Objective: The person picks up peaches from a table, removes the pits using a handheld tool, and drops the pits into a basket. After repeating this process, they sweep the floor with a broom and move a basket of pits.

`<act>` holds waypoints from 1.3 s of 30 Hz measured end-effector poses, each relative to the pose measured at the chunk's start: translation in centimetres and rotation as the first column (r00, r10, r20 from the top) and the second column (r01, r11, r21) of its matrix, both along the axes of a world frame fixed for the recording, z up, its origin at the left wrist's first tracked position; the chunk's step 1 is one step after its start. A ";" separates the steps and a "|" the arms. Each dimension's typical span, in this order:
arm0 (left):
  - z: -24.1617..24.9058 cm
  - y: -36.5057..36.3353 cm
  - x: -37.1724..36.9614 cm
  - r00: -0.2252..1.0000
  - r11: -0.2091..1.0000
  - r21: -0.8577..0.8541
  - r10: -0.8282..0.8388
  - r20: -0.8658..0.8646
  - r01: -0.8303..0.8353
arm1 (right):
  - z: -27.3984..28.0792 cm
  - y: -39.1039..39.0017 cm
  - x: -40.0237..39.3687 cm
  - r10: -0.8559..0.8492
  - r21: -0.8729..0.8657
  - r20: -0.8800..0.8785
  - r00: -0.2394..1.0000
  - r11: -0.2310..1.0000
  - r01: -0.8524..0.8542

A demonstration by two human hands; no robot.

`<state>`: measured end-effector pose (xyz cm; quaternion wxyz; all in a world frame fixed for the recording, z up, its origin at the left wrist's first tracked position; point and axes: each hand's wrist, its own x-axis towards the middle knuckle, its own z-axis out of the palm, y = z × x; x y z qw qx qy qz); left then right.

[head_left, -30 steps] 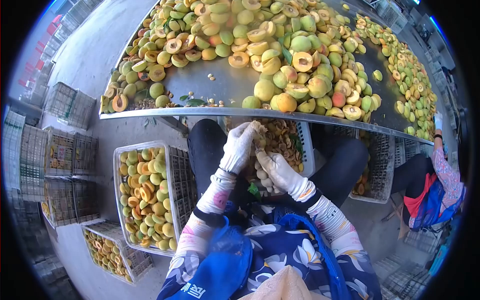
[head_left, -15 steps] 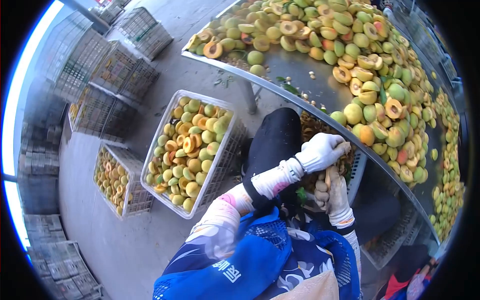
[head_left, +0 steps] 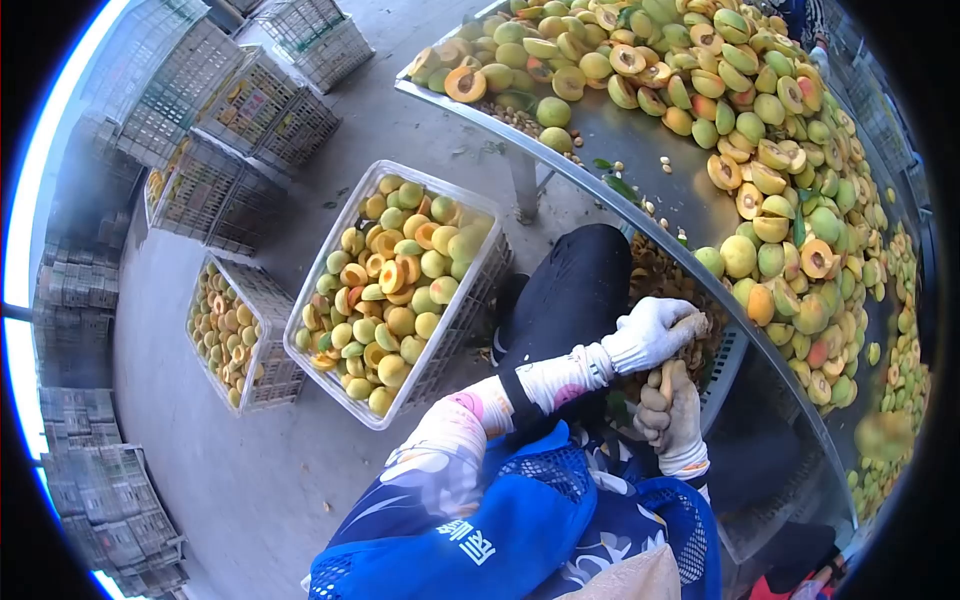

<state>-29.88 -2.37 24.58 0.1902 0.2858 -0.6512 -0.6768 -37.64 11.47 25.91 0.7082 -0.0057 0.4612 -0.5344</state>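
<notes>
My left hand (head_left: 652,336), in a white glove with soiled fingertips, reaches across above my knee. Its fingers are bent closed, and what they hold, if anything, is hidden. Just below it, my right hand (head_left: 672,408) wears a dirt-stained glove, its fingers curled in and its thumb pointing up toward the left fingertips. I cannot tell what is inside this grip. Both hands are beside the metal table's edge, over a white basket (head_left: 728,372) that holds brown pits (head_left: 655,275). Halved and whole yellow-green apricots (head_left: 770,230) lie heaped on the metal table (head_left: 640,140).
A white crate of apricots (head_left: 455,335) stands on the floor to my left, with another filled crate (head_left: 275,365) beside it. Stacked crates (head_left: 225,190) line the far left. Loose pits and leaves (head_left: 620,187) lie near the table edge. Part of another person (head_left: 800,580) shows at lower right.
The view has shifted, so the table and crates sit differently in frame. Both my hands stay close together over the basket, with their fingers still curled.
</notes>
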 end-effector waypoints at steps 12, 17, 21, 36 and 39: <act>-5.3 -2.0 -3.0 0.981 0.965 0.192 -0.191 0.033 0.181 | -1.2 -1.4 -2.2 0.019 0.151 0.017 1.000 0.988 -0.021; -5.7 -3.6 -3.5 0.970 0.915 0.323 -0.224 -0.096 0.243 | -1.4 -1.8 -3.9 0.064 0.126 0.143 0.988 0.989 -0.082; -5.9 -3.2 -3.4 0.981 0.920 0.366 -0.079 -0.180 0.141 | -1.6 -2.0 -3.5 -0.017 0.051 0.217 0.976 0.999 0.006; -6.5 -0.4 -3.4 0.992 0.928 0.360 -0.057 -0.114 0.095 | 0.5 -1.6 -2.0 0.058 0.249 -0.100 0.993 0.968 -0.031; -6.0 -1.5 -3.5 0.998 0.967 0.245 -0.062 -0.009 0.062 | 0.6 -2.8 -3.1 0.277 0.328 -0.305 0.911 0.929 -0.172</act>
